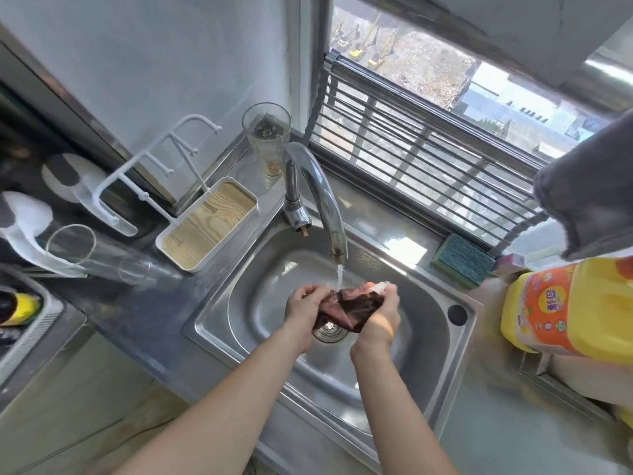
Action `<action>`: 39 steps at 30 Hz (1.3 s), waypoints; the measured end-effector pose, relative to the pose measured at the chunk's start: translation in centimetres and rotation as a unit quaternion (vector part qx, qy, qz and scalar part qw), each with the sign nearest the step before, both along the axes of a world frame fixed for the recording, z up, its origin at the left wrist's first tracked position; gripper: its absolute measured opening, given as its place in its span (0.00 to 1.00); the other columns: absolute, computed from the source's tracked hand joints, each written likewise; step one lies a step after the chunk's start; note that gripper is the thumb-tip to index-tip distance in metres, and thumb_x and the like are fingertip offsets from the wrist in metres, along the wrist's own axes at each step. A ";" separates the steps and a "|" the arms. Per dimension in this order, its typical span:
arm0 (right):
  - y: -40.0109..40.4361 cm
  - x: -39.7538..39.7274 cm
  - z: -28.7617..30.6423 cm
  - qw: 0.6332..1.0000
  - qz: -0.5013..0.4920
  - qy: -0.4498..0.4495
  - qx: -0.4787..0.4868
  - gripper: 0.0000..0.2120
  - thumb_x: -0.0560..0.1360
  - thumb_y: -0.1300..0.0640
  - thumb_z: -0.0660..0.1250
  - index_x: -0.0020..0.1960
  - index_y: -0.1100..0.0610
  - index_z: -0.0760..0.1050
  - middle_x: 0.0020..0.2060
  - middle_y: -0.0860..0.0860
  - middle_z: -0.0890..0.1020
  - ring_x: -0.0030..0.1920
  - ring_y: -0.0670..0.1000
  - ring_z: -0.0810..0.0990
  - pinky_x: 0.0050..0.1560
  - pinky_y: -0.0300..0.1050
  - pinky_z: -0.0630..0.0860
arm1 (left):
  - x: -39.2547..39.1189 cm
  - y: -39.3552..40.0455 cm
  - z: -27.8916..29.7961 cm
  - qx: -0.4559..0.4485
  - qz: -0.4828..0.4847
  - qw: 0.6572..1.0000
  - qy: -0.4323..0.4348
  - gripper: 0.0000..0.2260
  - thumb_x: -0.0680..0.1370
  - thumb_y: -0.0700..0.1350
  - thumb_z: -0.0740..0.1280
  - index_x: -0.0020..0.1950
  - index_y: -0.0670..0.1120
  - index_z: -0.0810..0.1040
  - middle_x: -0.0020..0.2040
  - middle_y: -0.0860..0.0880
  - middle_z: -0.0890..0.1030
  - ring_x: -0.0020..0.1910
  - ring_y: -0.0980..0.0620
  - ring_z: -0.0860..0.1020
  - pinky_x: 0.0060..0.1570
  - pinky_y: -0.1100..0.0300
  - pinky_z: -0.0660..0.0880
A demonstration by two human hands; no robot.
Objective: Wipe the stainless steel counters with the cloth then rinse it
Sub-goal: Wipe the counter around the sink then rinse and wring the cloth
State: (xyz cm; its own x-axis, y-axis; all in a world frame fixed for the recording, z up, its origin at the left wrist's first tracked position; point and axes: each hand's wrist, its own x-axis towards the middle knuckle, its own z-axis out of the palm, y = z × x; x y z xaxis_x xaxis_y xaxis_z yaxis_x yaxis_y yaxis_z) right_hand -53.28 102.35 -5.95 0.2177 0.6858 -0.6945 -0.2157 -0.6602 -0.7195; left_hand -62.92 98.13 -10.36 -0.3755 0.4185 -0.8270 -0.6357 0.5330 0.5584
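Well into the rinse stage, by the look of it. Dark reddish-brown cloth [349, 308] bunched over the middle of the sink [442, 351], directly above the drain strainer [329, 331] and right under the faucet [322, 197], with a thin stream of water [339, 277] landing on its top edge. Left hand [305, 303] closed on the cloth's 9 o'clock side, fingers curled into the fabric; right hand [383, 311] closed on the 3 o'clock side, thumb and fingertips pinching a pale corner near the stream. Cloth stretched and crumpled between the two, as if being rubbed or wrung. Wiping judged finished or nearly so: counter [144, 313] at 9 o'clock of the sink looking dull and streak-free as far as visible, though no way to tell from here whether every stretch was covered. Still left: working the water through the whole cloth, squeezing it out, shutting off the faucet, and setting the cloth down somewhere. Around the sink, nothing disturbed: wood-lined tray [209, 228] at 10 o'clock, tall glass [267, 138] at 11 o'clock behind the faucet base, another glass lying on its side [99, 255] at 9 o'clock, green sponge [462, 260] at 2 o'clock on the ledge, yellow detergent bottle [568, 306] at 3 o'clock, grey towel [592, 197] hanging above it. No suds visible on the cloth, so plain water rinse only, apparently.
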 end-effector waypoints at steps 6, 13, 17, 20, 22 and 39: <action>-3.4 -1.9 -2.1 0.995 0.082 -0.045 -0.016 0.11 0.76 0.48 0.74 0.54 0.51 0.83 0.56 0.50 0.82 0.51 0.51 0.85 0.53 0.47 0.83 | 0.8 1.4 0.6 0.005 0.006 1.000 0.026 0.16 0.85 0.53 0.58 0.60 0.41 0.74 0.51 0.42 0.81 0.45 0.48 0.79 0.45 0.56 0.78; -0.4 -2.4 -3.0 0.946 0.231 -0.224 0.040 0.17 0.81 0.46 0.66 0.40 0.56 0.75 0.30 0.48 0.76 0.35 0.52 0.75 0.36 0.43 0.66 | 1.1 1.0 -0.1 0.030 -0.086 0.988 0.123 0.10 0.81 0.54 0.64 0.44 0.51 0.73 0.42 0.49 0.81 0.43 0.47 0.78 0.44 0.54 0.73; 1.5 -1.5 -3.0 0.938 0.173 -0.294 0.060 0.10 0.84 0.53 0.62 0.51 0.55 0.80 0.39 0.51 0.80 0.45 0.57 0.78 0.45 0.42 0.66 | 0.0 1.1 0.4 0.064 -0.058 0.994 0.064 0.14 0.78 0.53 0.69 0.35 0.49 0.74 0.32 0.50 0.77 0.32 0.49 0.74 0.35 0.56 0.73; -1.1 -2.1 -2.9 0.920 0.260 -0.267 0.119 0.11 0.84 0.48 0.60 0.49 0.52 0.76 0.39 0.50 0.80 0.45 0.56 0.77 0.46 0.47 0.68 | -0.5 1.4 -0.1 0.025 0.000 0.997 0.079 0.19 0.69 0.63 0.71 0.44 0.48 0.76 0.41 0.45 0.84 0.40 0.46 0.81 0.47 0.48 0.80; -3.8 -2.6 -2.5 0.894 0.312 -0.277 0.163 0.10 0.81 0.43 0.63 0.46 0.49 0.71 0.41 0.50 0.79 0.45 0.53 0.76 0.49 0.49 0.71 | -0.6 1.3 -0.5 0.010 0.009 0.997 0.082 0.18 0.73 0.63 0.70 0.46 0.48 0.76 0.42 0.46 0.84 0.42 0.46 0.82 0.52 0.47 0.80; 0.1 -3.4 -1.7 0.941 0.213 -0.260 0.034 0.18 0.81 0.49 0.64 0.42 0.63 0.74 0.29 0.52 0.75 0.38 0.59 0.74 0.41 0.49 0.67 | 0.9 1.0 0.8 0.024 -0.045 0.998 0.026 0.13 0.81 0.48 0.67 0.38 0.44 0.82 0.36 0.48 0.83 0.37 0.49 0.79 0.39 0.58 0.76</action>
